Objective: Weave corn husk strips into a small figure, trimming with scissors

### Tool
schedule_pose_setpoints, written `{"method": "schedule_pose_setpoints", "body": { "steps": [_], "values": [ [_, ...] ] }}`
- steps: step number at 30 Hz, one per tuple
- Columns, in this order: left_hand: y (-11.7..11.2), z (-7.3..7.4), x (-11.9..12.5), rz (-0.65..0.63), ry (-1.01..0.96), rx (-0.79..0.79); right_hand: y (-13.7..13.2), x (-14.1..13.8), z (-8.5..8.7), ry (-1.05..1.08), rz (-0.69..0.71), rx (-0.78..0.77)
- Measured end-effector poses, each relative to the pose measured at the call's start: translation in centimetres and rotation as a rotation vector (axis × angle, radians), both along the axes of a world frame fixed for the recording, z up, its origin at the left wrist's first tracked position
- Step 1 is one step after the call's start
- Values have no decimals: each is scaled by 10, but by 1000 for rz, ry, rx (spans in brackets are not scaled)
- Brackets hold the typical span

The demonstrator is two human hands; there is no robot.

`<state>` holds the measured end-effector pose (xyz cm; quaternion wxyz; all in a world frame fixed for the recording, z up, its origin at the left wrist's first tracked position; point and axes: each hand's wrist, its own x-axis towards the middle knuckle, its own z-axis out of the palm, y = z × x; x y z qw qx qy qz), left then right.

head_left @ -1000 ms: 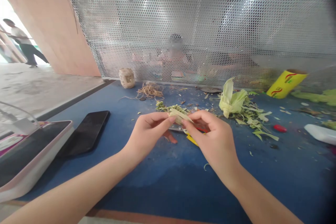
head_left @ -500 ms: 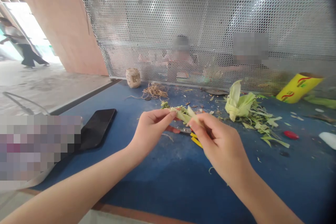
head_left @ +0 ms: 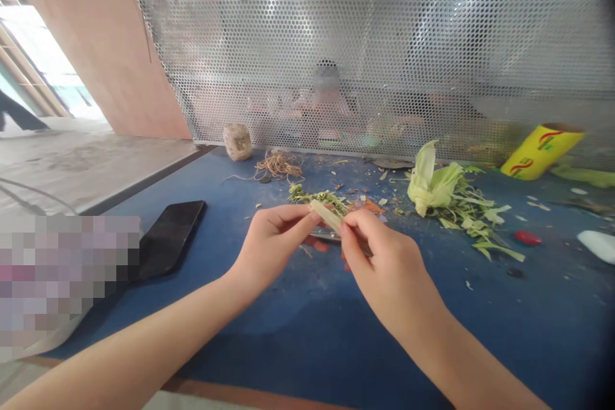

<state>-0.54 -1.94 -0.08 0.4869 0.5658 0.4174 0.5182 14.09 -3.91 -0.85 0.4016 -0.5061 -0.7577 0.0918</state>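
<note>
My left hand (head_left: 271,246) and my right hand (head_left: 384,269) meet above the blue table (head_left: 298,333), both pinching a pale green husk strip (head_left: 325,215) between thumb and fingertips. The left holds its far end, the right its near end. Under the hands lie scissors with red and yellow handles (head_left: 327,240), mostly hidden. Just behind the strip sits a small heap of green shreds (head_left: 317,196).
A black phone (head_left: 168,238) lies at the left beside a blurred-out device. A twine ball (head_left: 237,141) and loose fibres (head_left: 277,164) sit by the perforated metal screen (head_left: 375,51). Corn husks (head_left: 442,189), a yellow roll (head_left: 541,150) and a red bit (head_left: 527,237) lie right.
Both hands stay on the husk strip; the right hand has shifted slightly left and closer to the left hand. The view has swung a little, and the scissors' yellow handles are now covered.
</note>
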Motion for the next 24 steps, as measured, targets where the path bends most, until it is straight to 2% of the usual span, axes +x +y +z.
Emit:
{"method": "schedule_pose_setpoints", "body": {
  "steps": [7,13,18,24],
  "values": [
    [0,-1,0,-82,-35,-49,1,0,1,-98,-56,-12],
    [-1,0,0,-135,-18,-61,3,3,1,-235,-159,23],
    [1,0,-2,-176,-65,-116,5,5,5,-170,-115,-38],
    [1,1,-3,-242,-78,-116,7,4,7,-114,-125,-11]
  ]
}}
